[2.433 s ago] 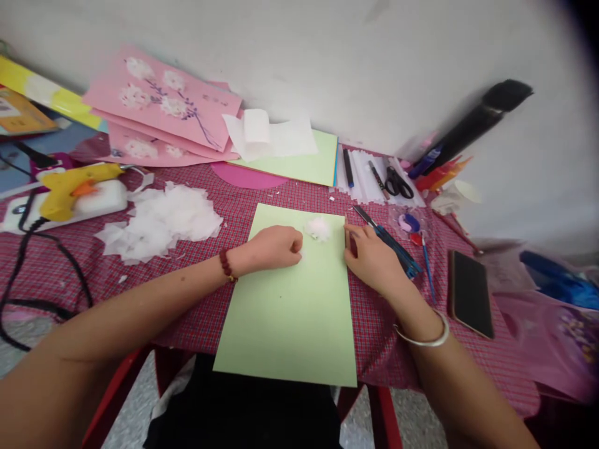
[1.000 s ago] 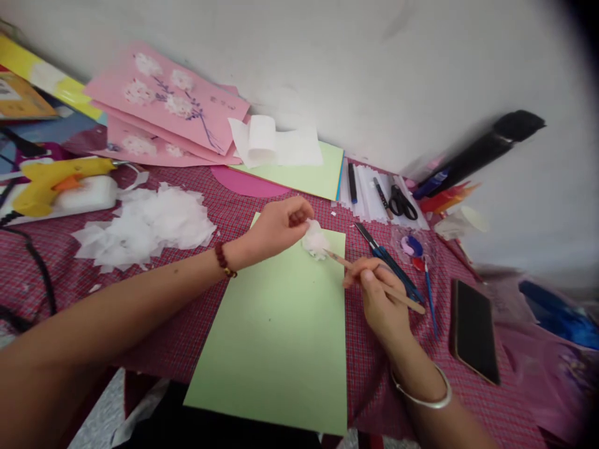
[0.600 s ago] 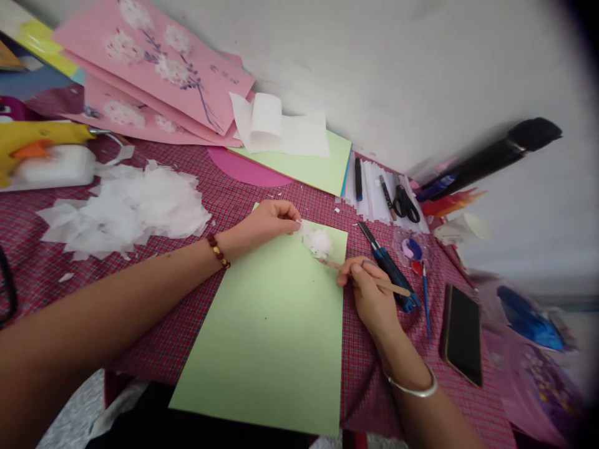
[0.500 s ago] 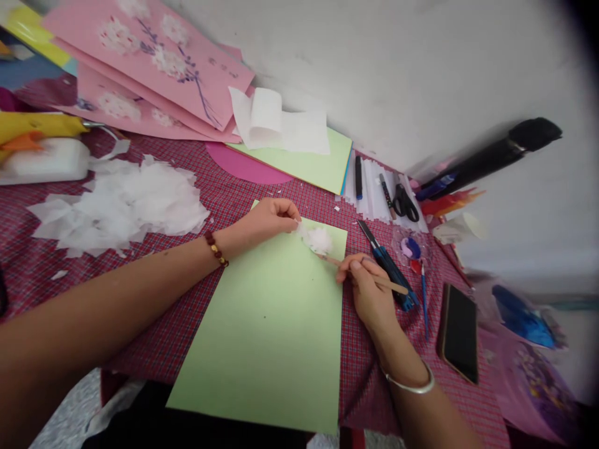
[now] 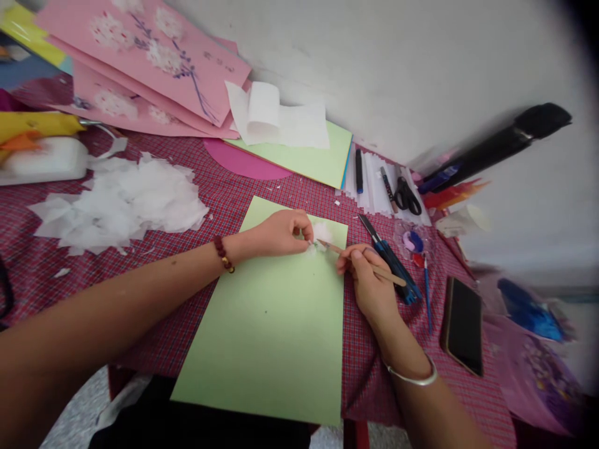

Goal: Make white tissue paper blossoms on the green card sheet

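Paper (image 5: 262,349) on plaid tablecloth (image 5: 171,330), wall (image 5: 397,68) behind

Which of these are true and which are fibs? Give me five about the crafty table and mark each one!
1. A pile of white pieces lies left of the green sheet. True.
2. The left hand rests on that white pile. False: the left hand is over the green sheet, its fingertips at a white puff.
3. The right hand holds a wooden stick. True.
4. The phone lies on the green sheet. False: the phone lies on the checked cloth, right of the sheet.
5. The scissors have black handles. True.
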`<action>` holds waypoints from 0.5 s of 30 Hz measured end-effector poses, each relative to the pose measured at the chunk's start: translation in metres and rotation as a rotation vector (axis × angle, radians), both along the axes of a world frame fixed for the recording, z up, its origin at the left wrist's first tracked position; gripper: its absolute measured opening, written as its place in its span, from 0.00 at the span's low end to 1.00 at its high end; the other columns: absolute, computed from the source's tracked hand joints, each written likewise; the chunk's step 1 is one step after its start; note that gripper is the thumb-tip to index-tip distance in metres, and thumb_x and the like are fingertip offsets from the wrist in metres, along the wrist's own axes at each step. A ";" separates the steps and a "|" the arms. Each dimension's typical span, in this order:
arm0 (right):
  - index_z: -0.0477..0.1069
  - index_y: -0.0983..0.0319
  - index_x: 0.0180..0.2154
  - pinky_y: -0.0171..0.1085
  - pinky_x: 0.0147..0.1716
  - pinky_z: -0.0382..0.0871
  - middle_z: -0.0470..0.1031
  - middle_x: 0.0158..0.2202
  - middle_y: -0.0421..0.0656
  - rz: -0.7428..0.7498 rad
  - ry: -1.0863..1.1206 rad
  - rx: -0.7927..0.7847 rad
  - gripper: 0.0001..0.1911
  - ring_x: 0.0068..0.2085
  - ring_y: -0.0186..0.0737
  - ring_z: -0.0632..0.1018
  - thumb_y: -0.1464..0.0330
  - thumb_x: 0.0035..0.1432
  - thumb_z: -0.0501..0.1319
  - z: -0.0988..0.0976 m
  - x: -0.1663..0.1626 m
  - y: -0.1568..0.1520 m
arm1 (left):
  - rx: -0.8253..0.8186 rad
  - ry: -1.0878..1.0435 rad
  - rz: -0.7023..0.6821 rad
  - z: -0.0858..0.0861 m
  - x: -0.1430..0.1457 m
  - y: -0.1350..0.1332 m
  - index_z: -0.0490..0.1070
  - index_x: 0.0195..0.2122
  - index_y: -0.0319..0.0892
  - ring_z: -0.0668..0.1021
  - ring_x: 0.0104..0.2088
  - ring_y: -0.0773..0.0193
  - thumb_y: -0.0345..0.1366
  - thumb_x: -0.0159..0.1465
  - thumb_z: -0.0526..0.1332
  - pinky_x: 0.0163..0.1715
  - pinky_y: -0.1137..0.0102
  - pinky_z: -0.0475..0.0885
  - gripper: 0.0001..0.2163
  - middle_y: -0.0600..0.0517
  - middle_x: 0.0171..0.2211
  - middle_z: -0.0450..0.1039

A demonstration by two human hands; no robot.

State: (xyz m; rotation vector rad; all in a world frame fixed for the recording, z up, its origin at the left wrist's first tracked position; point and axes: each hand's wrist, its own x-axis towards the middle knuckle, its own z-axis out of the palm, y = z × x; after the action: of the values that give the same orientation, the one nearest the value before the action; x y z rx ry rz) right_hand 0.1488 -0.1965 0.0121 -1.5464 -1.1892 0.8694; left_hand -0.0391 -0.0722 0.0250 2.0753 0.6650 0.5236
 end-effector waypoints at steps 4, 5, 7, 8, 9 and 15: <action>0.69 0.58 0.32 0.37 0.30 0.69 0.71 0.28 0.40 0.003 -0.002 0.004 0.12 0.28 0.37 0.73 0.60 0.63 0.54 -0.001 0.000 0.000 | 0.035 0.109 0.048 -0.006 0.009 -0.002 0.74 0.27 0.40 0.71 0.29 0.68 0.28 0.51 0.57 0.29 0.73 0.63 0.07 0.53 0.27 0.73; 0.69 0.58 0.32 0.38 0.30 0.69 0.71 0.28 0.40 0.003 -0.003 0.001 0.12 0.29 0.37 0.73 0.60 0.63 0.53 -0.001 -0.001 0.000 | 0.052 0.122 0.057 -0.008 0.010 -0.002 0.75 0.27 0.40 0.71 0.28 0.68 0.28 0.52 0.57 0.28 0.73 0.62 0.07 0.53 0.27 0.73; 0.69 0.58 0.32 0.38 0.30 0.69 0.70 0.28 0.40 -0.013 0.002 0.011 0.11 0.29 0.38 0.73 0.61 0.63 0.53 0.000 -0.001 -0.001 | 0.080 0.125 0.062 -0.011 0.011 -0.002 0.75 0.27 0.40 0.71 0.28 0.68 0.29 0.52 0.57 0.28 0.72 0.62 0.07 0.53 0.27 0.73; 0.68 0.58 0.31 0.38 0.29 0.69 0.70 0.28 0.40 -0.031 0.012 0.028 0.11 0.29 0.38 0.72 0.61 0.63 0.53 0.000 -0.001 -0.002 | 0.090 0.121 0.063 -0.012 0.011 -0.002 0.75 0.27 0.40 0.71 0.28 0.68 0.29 0.52 0.57 0.28 0.72 0.62 0.07 0.53 0.27 0.73; 0.68 0.58 0.31 0.38 0.29 0.68 0.69 0.27 0.40 -0.050 0.029 0.058 0.11 0.28 0.37 0.72 0.62 0.63 0.53 0.000 -0.001 -0.003 | 0.097 0.119 0.063 -0.013 0.011 -0.002 0.75 0.27 0.40 0.72 0.28 0.68 0.29 0.52 0.57 0.28 0.72 0.62 0.07 0.53 0.27 0.74; 0.68 0.58 0.27 0.39 0.32 0.66 0.67 0.25 0.39 0.046 0.056 0.162 0.12 0.27 0.37 0.70 0.65 0.62 0.54 0.005 -0.003 -0.010 | 0.108 0.128 0.069 -0.013 0.011 -0.002 0.76 0.27 0.40 0.72 0.28 0.67 0.28 0.51 0.57 0.27 0.72 0.61 0.08 0.53 0.27 0.74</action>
State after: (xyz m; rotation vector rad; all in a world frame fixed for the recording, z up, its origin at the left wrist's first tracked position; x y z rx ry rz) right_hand 0.1456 -0.2069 0.0168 -1.3609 -1.2285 0.8199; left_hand -0.0277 -0.0737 0.0121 2.2071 0.8006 0.4779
